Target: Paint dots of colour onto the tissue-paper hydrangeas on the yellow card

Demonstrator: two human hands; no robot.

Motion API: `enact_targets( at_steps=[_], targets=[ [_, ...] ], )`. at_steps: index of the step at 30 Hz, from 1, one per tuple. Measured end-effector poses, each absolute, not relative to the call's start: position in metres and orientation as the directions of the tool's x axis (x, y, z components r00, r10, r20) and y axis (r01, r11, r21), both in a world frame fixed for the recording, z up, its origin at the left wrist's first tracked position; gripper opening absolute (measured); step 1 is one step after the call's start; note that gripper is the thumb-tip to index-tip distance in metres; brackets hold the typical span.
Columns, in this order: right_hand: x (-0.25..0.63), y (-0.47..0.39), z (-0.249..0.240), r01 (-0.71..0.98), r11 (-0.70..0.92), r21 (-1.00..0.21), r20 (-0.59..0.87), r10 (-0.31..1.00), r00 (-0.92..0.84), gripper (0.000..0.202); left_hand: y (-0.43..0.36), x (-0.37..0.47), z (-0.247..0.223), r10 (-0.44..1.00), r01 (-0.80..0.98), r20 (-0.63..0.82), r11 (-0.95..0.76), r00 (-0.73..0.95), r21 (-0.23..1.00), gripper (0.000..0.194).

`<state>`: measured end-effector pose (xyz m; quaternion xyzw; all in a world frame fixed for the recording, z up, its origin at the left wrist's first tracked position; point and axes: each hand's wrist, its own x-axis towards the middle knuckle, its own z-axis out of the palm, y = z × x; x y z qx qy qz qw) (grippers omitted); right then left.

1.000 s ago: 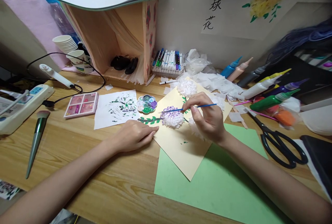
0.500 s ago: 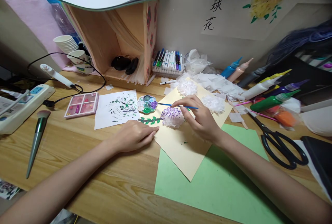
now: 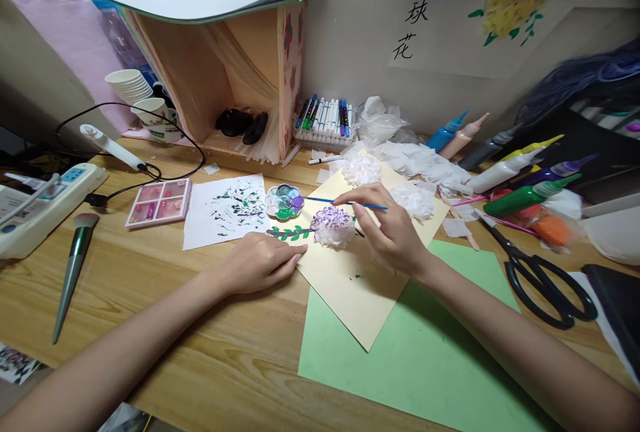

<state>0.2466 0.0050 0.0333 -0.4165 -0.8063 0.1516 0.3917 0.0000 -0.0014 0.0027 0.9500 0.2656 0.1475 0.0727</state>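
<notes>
Head view: I see my blue brush (image 3: 320, 201) over the cream sheet (image 3: 360, 305), tip at the purple paint (image 3: 298, 203) of the palette (image 3: 273, 205).
Right hand (image 3: 393, 229): clamped on the brush.
Left hand (image 3: 260, 262): fingers folded together, 1 fingertip on the sheet's edge.
Flower (image 3: 334, 227): purple-tipped, near the brush.

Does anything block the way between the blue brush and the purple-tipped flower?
Nothing visible. The right hand holds the blue brush, its tip at the palette; the purple-tipped flower lies close by. The left hand rests by the paper, off that path.
</notes>
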Motion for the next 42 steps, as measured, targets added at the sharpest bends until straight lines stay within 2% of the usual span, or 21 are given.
enact_targets(
  at_steps=[5,7,10,13,16,42],
  targets=[
    [0.252,-0.004,0.030,0.517,0.577,-0.632,0.599,0.787,-0.146,0.019,-0.002,0.001,0.003,0.536,0.493,0.233,-0.842,0.812,0.219,0.029],
    [0.259,-0.015,0.024,0.519,0.586,-0.622,0.632,0.767,-0.110,0.017,-0.002,0.001,0.003,0.539,0.498,0.232,-0.840,0.809,0.217,0.030],
    [0.272,-0.036,0.014,0.554,0.671,-0.492,0.711,0.677,-0.188,0.024,-0.002,0.001,0.003,0.539,0.497,0.237,-0.840,0.808,0.215,0.029],
    [0.283,-0.054,0.008,0.537,0.775,-0.332,0.747,0.564,-0.352,0.033,-0.003,0.002,0.002,0.534,0.496,0.249,-0.845,0.808,0.201,0.028],
    [0.287,-0.061,0.005,0.511,0.817,-0.269,0.741,0.514,-0.432,0.035,-0.003,0.002,0.002,0.532,0.502,0.247,-0.847,0.810,0.178,0.028],
    [0.288,-0.056,-0.008,0.497,0.773,-0.395,0.679,0.610,-0.408,0.035,0.000,-0.001,0.000,0.547,0.498,0.219,-0.833,0.808,0.241,0.028]
  ],
)
